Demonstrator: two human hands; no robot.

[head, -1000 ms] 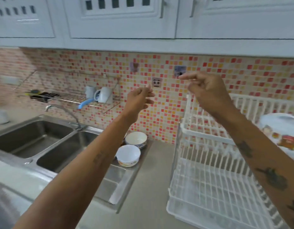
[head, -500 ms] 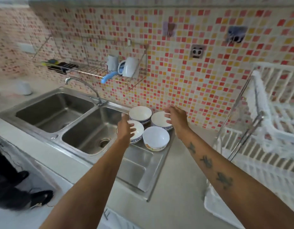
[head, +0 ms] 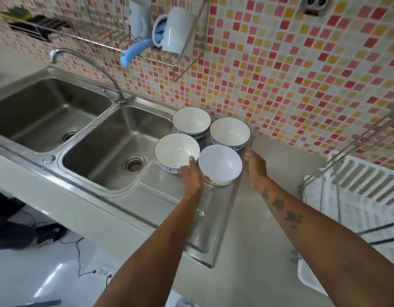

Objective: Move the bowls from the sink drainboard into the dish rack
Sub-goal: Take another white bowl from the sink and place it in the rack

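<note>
Both hands reach toward the nearest of four bowls on the steel drainboard [head: 205,218]. Left hand [head: 191,177] is loosely open, thumb tip resting against the rim of the blue-patterned bowl [head: 176,151], its fingers hidden between that bowl and the orange-patterned bowl [head: 220,163] just to its right; whether they grip anything I cannot tell. Right hand [head: 255,167] is open too, fingers together, beside the orange-patterned bowl's far side and apparently not touching it, though blur makes this uncertain. Beyond the hands stand two more blue-patterned bowls, one rear left [head: 191,121], one rear right [head: 230,132], near the mosaic-tiled wall [head: 302,74]. Left of the hands lies the double sink [head: 98,134] with its faucet [head: 85,65]. Right of the right arm stands the white dish rack [head: 357,196], empty where visible.
</note>
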